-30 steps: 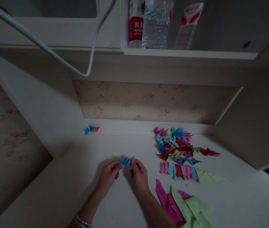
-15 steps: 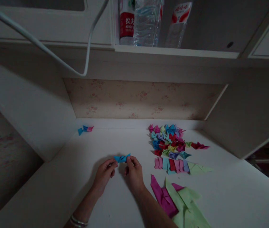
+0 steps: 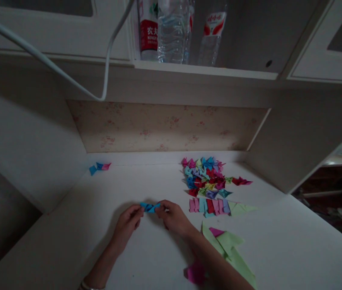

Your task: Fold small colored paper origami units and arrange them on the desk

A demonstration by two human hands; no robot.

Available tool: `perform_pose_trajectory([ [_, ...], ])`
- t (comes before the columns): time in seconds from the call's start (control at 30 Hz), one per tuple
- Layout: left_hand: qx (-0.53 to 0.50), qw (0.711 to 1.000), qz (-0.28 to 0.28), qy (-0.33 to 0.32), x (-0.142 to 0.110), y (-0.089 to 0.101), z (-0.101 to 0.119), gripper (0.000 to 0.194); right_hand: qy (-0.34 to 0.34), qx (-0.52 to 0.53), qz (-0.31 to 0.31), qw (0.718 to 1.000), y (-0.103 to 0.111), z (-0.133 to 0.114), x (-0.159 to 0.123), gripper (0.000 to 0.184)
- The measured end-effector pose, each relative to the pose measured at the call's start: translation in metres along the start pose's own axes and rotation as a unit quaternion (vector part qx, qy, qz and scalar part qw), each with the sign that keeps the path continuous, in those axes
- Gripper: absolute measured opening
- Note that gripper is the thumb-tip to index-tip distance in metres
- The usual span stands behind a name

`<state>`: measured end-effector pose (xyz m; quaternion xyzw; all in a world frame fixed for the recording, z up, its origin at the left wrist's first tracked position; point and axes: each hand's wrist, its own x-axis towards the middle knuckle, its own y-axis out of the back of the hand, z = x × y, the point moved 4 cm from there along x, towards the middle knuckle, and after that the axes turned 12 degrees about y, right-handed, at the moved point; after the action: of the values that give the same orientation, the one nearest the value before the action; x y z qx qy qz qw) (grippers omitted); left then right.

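Note:
A small folded piece of blue origami paper (image 3: 150, 208) is held between my two hands, just above the white desk. My left hand (image 3: 128, 220) pinches its left end between thumb and fingers. At the other end, my right hand (image 3: 174, 216) grips it with the fingertips, knuckles turned upward. Folded paper strips (image 3: 210, 206) in pink, blue and red lie in a row to the right of my right hand. Behind them is a cluster of many-coloured origami pieces (image 3: 205, 179). Under and beside my right forearm are larger green folded sheets (image 3: 231, 247) and a magenta folded paper (image 3: 195, 273).
A few blue and pink folded pieces (image 3: 99, 166) sit at the desk's back left corner. Overhead, a shelf (image 3: 207, 70) holds several plastic bottles (image 3: 173, 32). A white cable-like arm (image 3: 68, 78) hangs at upper left. Side panels bound the desk.
My right hand has turned and now lies flatter at the blue paper's right end. My right forearm has swung over the magenta paper. The whole view has shifted slightly to the right.

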<state>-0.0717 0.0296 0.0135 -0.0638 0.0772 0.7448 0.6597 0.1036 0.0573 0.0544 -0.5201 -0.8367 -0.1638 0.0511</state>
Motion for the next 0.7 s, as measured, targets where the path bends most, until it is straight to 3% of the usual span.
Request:
perform_pose_trajectory([
  [0.13,0.065,0.997,-0.051,0.007,-0.009,-0.019,0.003,0.033,-0.015,-0.028,-0.004,0.999,0.022,0.003,-0.028,0.026],
  [0.27,0.122,0.989,-0.083,0.001,-0.016,-0.032,0.008,0.034,-0.044,0.003,-0.011,0.999,0.025,0.009,-0.047,0.029],
  [0.53,0.186,0.978,-0.096,-0.007,-0.013,-0.033,0.004,0.032,-0.03,-0.024,0.042,0.998,0.026,0.022,-0.052,0.027],
  [0.7,0.183,0.978,-0.104,-0.006,-0.008,-0.033,-0.001,0.031,-0.013,-0.036,0.036,0.999,0.024,0.009,-0.053,0.024],
])
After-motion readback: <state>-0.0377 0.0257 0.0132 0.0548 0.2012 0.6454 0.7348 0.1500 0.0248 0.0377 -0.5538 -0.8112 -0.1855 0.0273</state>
